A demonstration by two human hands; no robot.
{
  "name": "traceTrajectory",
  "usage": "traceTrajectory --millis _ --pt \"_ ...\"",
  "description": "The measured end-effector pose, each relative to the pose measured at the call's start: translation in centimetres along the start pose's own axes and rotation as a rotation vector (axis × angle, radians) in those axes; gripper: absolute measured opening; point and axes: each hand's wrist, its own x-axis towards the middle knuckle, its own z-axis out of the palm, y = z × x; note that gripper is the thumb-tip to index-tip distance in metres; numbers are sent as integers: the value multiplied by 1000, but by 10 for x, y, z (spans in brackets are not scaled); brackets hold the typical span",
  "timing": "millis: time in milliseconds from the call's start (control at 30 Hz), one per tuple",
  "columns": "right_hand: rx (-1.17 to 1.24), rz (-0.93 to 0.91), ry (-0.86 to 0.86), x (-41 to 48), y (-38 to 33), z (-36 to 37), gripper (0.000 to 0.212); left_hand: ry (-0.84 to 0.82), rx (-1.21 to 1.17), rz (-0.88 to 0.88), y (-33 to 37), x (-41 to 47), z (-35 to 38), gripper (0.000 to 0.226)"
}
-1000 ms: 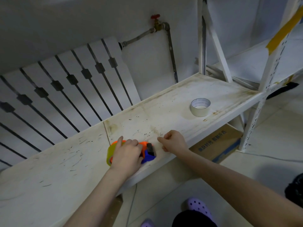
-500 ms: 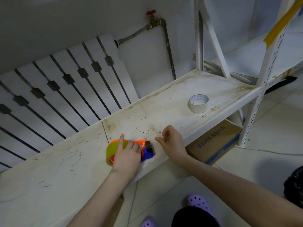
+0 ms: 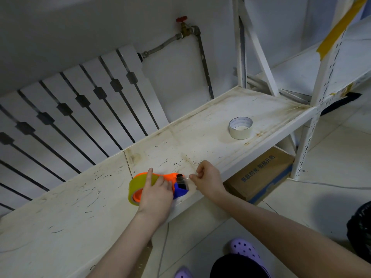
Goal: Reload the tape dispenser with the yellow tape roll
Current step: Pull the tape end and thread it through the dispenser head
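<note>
Head view: threading the tape end through the dispenser's front.
At lower centre, left hand (image 3: pixel 155 194) clamps orange-and-blue plastic tape dispenser (image 3: pixel 176 184), yellow tape roll (image 3: pixel 135 187) already seated, on white shelf (image 3: pixel 200 141); right hand (image 3: pixel 208 178) pinches the thin tape end. Next, I judge: draw it across the cutter.

Pretty dim, cool-toned shot, brightest on the wall (image 3: pixel 84 23) around 11 o'clock, murky shadow down at 5 o'clock, edges bowed by the wide lens, slightly soft overall.
</note>
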Motion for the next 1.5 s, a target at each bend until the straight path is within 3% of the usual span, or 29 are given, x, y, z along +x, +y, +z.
traceTrajectory --millis 200,300,533,733,867,1000,1100,1300,1367,1500 --pt "-79 53 -57 17 -6 2 32 16 -117 -19 -4 8 -2 35" --pt "-120 -6 -50 23 -8 2 31 5 -93 -6 -5 9 -3 39" --pt "-263 -154 -73 32 -17 5 17 -37 146 64 0 11 -4 57" --pt "-309 -40 -131 35 -18 4 12 -90 386 97 14 8 1 62" --pt "-286 -12 -126 35 -22 -5 12 -114 393 70 20 7 3 64" --pt "-247 -45 -108 32 -22 -11 11 -84 319 42 18 4 1 72" --pt "-198 -40 -89 25 -16 -14 15 -5 112 -23 14 2 8 65" --pt "-184 -47 -46 19 -8 -20 13 404 -195 -80 -3 7 8 25" --pt "-151 -32 -42 19 -7 -18 11 379 -315 -133 -5 15 -6 31" --pt "-66 9 -6 19 1 -16 22 61 -429 -129 2 47 -23 56"
